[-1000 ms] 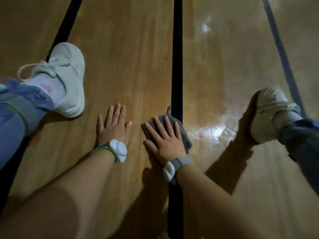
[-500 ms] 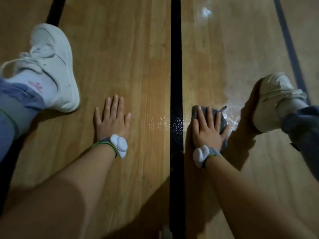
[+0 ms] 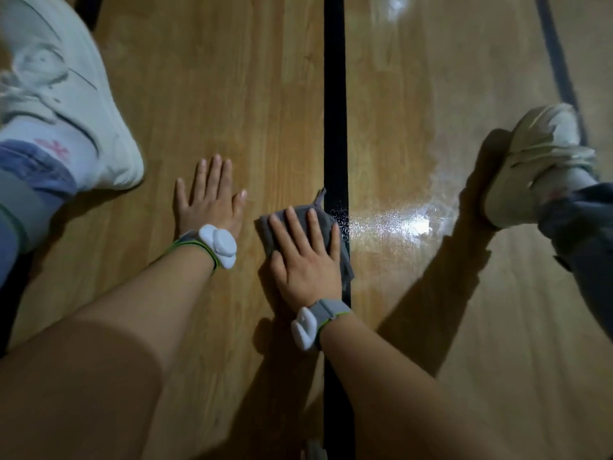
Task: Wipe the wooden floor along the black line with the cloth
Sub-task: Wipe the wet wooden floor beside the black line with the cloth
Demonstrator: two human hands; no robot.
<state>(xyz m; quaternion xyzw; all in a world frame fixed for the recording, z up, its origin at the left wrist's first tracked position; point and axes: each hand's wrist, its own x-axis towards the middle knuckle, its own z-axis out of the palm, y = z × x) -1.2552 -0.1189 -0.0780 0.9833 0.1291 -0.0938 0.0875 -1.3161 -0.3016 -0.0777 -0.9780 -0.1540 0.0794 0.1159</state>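
Wiping step: the crumpled grey cloth (image 3: pixel 324 219) is pressed onto the black painted line (image 3: pixel 335 111) under the flat, unclenched right hand (image 3: pixel 306 263), the left hand (image 3: pixel 210 200) is splayed on the glossy brown wooden floor (image 3: pixel 232 94), and a stroke along the line is probably required next.

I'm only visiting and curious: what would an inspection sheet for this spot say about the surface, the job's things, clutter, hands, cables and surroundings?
Surface: wooden floor; shiny, wet-looking patch right of the black line.
Job's things: grey cloth, bunched, overlapping the line's left edge.
Clutter: nothing seen.
Hands: right hand flat on the cloth, fingers straight; left hand flat on bare floor, apart from the cloth.
Cables: nothing seen.
Surroundings: left shoe, right shoe, dark line far right.
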